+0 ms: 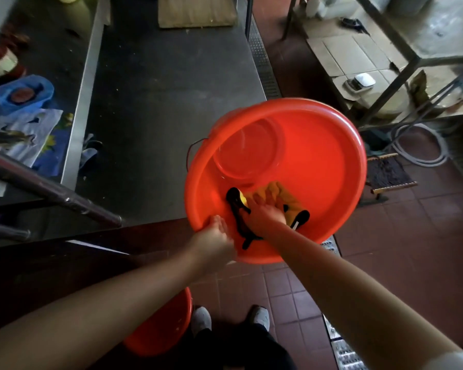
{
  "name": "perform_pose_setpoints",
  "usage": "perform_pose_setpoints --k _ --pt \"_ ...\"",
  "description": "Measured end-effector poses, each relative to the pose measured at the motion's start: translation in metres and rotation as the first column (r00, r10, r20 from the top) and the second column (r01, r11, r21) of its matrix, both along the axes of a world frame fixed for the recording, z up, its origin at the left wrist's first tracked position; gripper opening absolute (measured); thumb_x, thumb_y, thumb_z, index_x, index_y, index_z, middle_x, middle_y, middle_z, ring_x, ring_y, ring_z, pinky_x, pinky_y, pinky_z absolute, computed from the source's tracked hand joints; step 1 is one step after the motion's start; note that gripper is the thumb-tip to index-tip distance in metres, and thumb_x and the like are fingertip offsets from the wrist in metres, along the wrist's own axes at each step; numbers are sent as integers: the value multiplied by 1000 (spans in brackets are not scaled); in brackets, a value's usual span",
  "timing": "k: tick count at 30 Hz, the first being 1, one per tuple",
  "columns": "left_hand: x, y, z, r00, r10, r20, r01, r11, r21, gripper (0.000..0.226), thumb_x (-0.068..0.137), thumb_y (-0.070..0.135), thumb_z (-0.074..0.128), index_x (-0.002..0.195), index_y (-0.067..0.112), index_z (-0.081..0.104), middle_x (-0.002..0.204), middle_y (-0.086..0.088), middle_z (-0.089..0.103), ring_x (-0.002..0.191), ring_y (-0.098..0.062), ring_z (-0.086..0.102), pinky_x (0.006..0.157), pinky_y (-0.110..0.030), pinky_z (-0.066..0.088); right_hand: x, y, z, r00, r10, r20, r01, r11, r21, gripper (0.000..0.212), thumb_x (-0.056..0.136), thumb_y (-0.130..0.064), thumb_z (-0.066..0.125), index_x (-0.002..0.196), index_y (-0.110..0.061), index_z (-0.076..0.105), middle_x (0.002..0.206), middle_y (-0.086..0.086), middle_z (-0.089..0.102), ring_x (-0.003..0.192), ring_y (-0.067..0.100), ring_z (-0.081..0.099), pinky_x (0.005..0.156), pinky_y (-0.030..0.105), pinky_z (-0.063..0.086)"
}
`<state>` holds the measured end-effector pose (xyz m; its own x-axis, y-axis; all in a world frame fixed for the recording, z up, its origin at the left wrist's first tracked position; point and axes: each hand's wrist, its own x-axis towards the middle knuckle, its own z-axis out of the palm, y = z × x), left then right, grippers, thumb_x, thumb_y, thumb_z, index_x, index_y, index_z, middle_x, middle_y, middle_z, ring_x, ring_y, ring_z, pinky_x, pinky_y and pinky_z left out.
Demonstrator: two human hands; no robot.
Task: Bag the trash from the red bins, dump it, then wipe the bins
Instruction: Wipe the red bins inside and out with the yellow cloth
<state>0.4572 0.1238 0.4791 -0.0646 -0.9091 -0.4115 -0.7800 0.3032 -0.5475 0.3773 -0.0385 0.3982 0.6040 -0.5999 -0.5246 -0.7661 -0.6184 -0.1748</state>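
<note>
A large red bin (318, 145) is tilted toward me at the steel table's near corner, its inside bare. My left hand (215, 236) grips its near rim. My right hand (265, 212) is inside the bin and presses a yellow cloth with black trim (281, 194) against the near inner wall, fingers spread over the cloth. A second red bin (163, 327) stands on the floor by my feet, partly hidden behind my left forearm.
A dark steel table (166, 102) stretches ahead, with a folded sack (195, 12) at its far end. Left of it lie a blue container (22, 94) and printed plastic bags (24, 137). A metal rack (401, 62), hose (422, 145) and small stool (388, 174) stand right on red tiles.
</note>
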Motion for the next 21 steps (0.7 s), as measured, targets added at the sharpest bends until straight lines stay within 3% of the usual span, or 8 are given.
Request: perform_pose_setpoints --k 2,6,11,17,19,21 --pt "1 1 2 1000 -12 -28 14 997 71 60 97 40 44 124 -13 58 119 -39 59 109 -50 61 96 -56 48 -13 14 12 1000 -23 21 23 1000 11 66 102 -58 29 159 -28 19 167 -1 18 154 33 -8 122 56 -1" --pt "2 3 17 996 50 -73 -48 999 25 35 72 39 69 87 9 79 83 -14 75 77 -29 73 75 -38 58 -36 38 35 1000 -11 26 12 1000 -19 63 102 -58 25 158 -27 21 165 -1 21 154 34 -5 121 55 -4" --pt "5 1 21 997 -34 -66 37 998 53 29 85 15 54 104 5 73 98 -18 73 91 -35 70 84 -45 55 -61 61 52 997 77 26 -74 992 -103 64 103 -58 20 159 -28 16 166 1 17 152 34 7 121 54 4" --pt "10 -2 23 990 6 -140 -9 1000 -23 14 71 23 67 77 13 76 72 -7 73 66 -23 69 68 -33 56 -57 40 62 993 118 -16 -119 992 -41 65 102 -56 27 159 -32 10 168 1 8 154 34 -3 120 56 0" --pt "10 -3 21 984 18 -176 -29 998 -57 20 63 34 75 63 14 74 60 -3 69 55 -20 65 60 -28 54 -47 32 59 991 125 -37 -126 992 -26 63 102 -53 28 159 -31 10 167 4 10 154 36 1 120 57 -2" --pt "13 -5 15 979 -2 -204 -15 997 -79 32 70 45 73 66 13 74 64 -6 70 60 -22 67 64 -30 56 -38 26 53 991 130 -38 -131 991 -25 61 102 -51 29 157 -30 12 166 5 12 153 37 1 119 57 -5"
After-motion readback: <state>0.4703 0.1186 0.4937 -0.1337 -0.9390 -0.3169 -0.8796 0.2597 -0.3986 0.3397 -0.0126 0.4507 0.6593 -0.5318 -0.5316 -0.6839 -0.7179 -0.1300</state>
